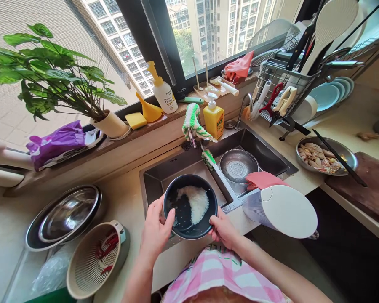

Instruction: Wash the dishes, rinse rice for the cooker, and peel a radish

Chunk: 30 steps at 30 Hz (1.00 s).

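So you've got the black round metal pot (180,210) held right over the near edge of the stainless steel sink (177,166), above its left basin; the heap of white rice (196,203) is already in it, clumped toward the right side. The bare dark bottom looks wet to me, but I can't tell if there's real water pooled in there. I'd call this somewhere in the middle; rice is in, pot is at the sink, and nothing visibly runs from the tap wrapped in a green-and-white cloth (193,123).

The round steel mesh strainer (236,166) sits unused in the right basin; the grey ribbed container with a white round lid (287,210) stands on the counter by the sink's near right corner, just beside the pot.

Grip-wise, your left hand (155,230) is wrapped on the left rim, thumb over the lip and fingers under; your right hand (223,229) clamps the right rim the same way. Both are closed firmly on the pot, and it hangs between them, not resting on anything I can see.
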Each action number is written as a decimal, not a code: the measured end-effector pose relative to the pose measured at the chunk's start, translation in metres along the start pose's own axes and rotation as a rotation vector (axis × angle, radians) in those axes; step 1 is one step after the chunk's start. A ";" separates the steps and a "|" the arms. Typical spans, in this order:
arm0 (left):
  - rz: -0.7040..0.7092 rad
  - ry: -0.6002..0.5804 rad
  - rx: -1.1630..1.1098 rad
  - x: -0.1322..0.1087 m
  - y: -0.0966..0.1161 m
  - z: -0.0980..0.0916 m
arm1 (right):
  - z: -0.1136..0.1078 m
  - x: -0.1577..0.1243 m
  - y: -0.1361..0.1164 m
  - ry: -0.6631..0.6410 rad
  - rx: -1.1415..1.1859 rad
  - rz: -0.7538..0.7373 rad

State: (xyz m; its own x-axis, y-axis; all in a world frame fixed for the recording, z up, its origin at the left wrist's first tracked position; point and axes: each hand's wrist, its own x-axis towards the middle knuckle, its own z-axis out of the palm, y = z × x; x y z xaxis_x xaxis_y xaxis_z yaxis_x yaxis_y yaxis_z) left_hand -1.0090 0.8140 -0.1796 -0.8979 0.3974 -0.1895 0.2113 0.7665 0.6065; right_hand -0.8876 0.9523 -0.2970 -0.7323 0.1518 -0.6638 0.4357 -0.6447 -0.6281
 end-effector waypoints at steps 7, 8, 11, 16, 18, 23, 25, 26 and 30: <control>-0.590 -0.253 -0.783 -0.011 -0.044 0.049 | -0.013 -0.025 -0.031 0.018 -0.165 -0.150; -0.601 -0.243 -0.817 -0.013 -0.045 0.054 | -0.022 -0.032 -0.027 0.015 -0.164 -0.156; -0.551 -0.259 -0.818 -0.019 -0.042 0.061 | -0.073 -0.063 0.003 0.112 -0.267 -0.127; -0.438 -0.286 -0.742 -0.016 -0.032 0.060 | -0.186 -0.115 0.031 0.831 -0.457 -0.250; -0.416 -0.272 -0.765 -0.015 -0.029 0.060 | -0.204 -0.121 0.017 0.915 -0.577 -0.411; -0.400 -0.218 -0.863 -0.022 -0.022 0.065 | -0.179 -0.107 -0.021 0.823 -0.576 -0.697; -0.392 -0.198 -0.904 -0.027 -0.020 0.066 | -0.164 -0.102 -0.034 0.694 -0.503 -0.726; -0.387 -0.187 -0.922 -0.029 -0.020 0.066 | -0.158 -0.100 -0.041 0.633 -0.484 -0.737; -0.363 -0.145 -0.917 -0.034 -0.018 0.064 | -0.145 -0.105 -0.084 0.426 -0.588 -0.690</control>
State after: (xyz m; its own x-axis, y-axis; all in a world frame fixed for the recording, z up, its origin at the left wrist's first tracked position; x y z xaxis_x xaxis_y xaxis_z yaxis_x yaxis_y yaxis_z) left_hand -0.9580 0.8187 -0.2336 -0.7802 0.3205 -0.5372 -0.5019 0.1917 0.8434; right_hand -0.7713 1.0993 -0.2328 -0.7239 0.6831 -0.0965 0.2600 0.1406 -0.9553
